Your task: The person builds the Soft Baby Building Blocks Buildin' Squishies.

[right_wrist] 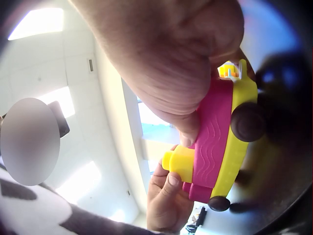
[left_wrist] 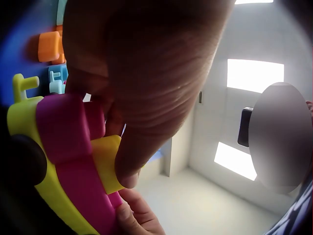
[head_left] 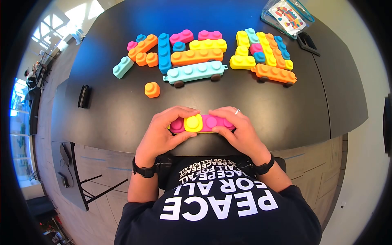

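Near the table's front edge, a yellow wheeled base (right_wrist: 230,161) carries a long magenta block (head_left: 211,121), with a shorter magenta block (left_wrist: 61,127) at its left end. A small yellow block (head_left: 193,122) with one round stud sits on top of the magenta ones. My left hand (head_left: 162,125) pinches this yellow block between thumb and fingers. On the other side, my right hand (head_left: 241,130) grips the long magenta block, thumb on the near side. Dark wheels (right_wrist: 248,121) show below the base in the right wrist view.
A single orange block (head_left: 152,90) lies ahead of my left hand. Farther back are a light-blue wheeled base (head_left: 196,73), an orange wheeled base (head_left: 275,74) and several coloured blocks. A black case (head_left: 83,96) lies left; a clear pouch (head_left: 288,16) is at back right.
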Demonstrator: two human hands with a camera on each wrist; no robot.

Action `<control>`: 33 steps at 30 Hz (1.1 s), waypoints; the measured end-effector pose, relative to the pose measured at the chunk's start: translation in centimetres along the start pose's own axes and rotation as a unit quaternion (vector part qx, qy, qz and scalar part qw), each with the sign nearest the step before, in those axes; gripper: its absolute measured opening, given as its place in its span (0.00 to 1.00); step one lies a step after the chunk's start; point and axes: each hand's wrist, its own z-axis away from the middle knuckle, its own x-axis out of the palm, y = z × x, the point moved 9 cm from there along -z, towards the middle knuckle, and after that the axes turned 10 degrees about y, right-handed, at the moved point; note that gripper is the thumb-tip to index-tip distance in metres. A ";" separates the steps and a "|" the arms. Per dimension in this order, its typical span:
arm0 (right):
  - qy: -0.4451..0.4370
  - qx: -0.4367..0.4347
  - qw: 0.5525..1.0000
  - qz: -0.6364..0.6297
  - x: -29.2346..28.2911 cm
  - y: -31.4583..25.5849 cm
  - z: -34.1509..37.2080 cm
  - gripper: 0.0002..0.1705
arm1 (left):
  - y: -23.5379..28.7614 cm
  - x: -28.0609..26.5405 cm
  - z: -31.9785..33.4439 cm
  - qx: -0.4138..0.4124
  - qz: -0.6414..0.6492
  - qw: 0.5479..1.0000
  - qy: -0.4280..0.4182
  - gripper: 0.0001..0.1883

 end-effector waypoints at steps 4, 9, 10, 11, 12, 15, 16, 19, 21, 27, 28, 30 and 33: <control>0.003 0.039 0.999 -0.025 0.2 0.9 0.2 0.37 | 0.4 0.2 -0.2 0.006 -0.016 1.000 -0.001 0.24; -0.003 0.060 0.997 -0.048 0.4 1.4 0.2 0.41 | 0.5 1.2 -0.3 -0.024 -0.036 0.999 0.000 0.24; -0.001 0.061 0.997 -0.046 0.4 1.4 0.2 0.41 | 0.3 1.5 -0.2 -0.024 -0.041 0.999 -0.001 0.24; 0.001 0.062 0.997 -0.043 0.4 1.3 0.2 0.41 | 0.1 1.8 -0.2 -0.024 -0.046 0.999 -0.002 0.24; 0.004 0.063 0.997 -0.040 0.3 1.2 0.3 0.41 | 0.0 2.0 -0.1 -0.023 -0.051 0.998 0.003 0.24; 0.003 0.061 0.997 -0.039 0.3 1.3 0.3 0.41 | -0.2 2.3 0.0 -0.014 -0.067 0.998 0.015 0.25; 0.004 0.062 0.997 -0.042 0.2 1.3 0.3 0.42 | -0.3 2.3 0.0 -0.007 -0.073 0.997 0.017 0.25; 0.005 0.068 0.996 -0.055 0.3 1.4 0.2 0.42 | -0.3 2.2 0.1 0.000 -0.083 0.996 0.022 0.25; 0.008 0.077 0.994 -0.072 0.3 1.5 0.2 0.42 | 0.3 2.2 0.1 0.026 -0.121 0.992 0.015 0.26; 0.004 0.027 0.999 -0.017 0.3 1.0 0.1 0.34 | 0.6 2.1 -0.3 0.063 -0.174 0.983 0.008 0.24; 0.007 0.020 1.000 -0.022 0.3 0.9 0.0 0.32 | 0.7 2.1 -0.3 0.056 -0.178 0.982 0.006 0.24; 0.013 0.006 0.999 -0.032 0.3 0.8 -0.1 0.29 | 0.5 2.2 -0.3 0.051 -0.189 0.981 0.007 0.24; 0.013 0.011 0.999 -0.038 0.3 0.9 -0.1 0.28 | 0.2 2.3 -0.3 0.050 -0.198 0.979 0.012 0.25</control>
